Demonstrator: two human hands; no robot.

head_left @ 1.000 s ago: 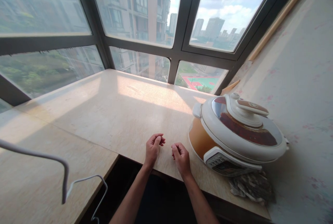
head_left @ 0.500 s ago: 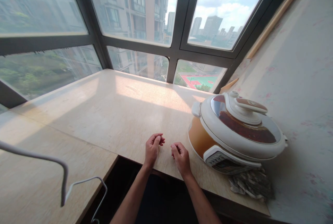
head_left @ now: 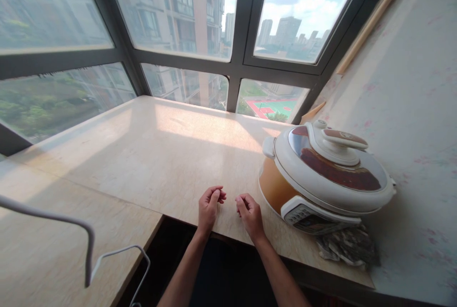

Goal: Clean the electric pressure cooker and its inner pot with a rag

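Cooker (head_left: 326, 173), beside wall (head_left: 421, 121) and crumpled bundle (head_left: 352, 247), stands near right hand (head_left: 252, 214) and left hand (head_left: 207, 208), fingers (head_left: 246, 198) curled closed.

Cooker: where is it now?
Right side of the head view: the cooker stands on the counter, between the right hand and the wall.

free: countertop (head_left: 150, 154) ahead of hands (head_left: 208, 206) | blocked right: electric cooker (head_left: 332, 183) | near left: white cord (head_left: 119, 250)

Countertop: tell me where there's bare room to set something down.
Broad free patch: from the left hand and right hand to the windows, left of the cooker. Crowded: right end, with cooker, crumpled bundle and wall close together.
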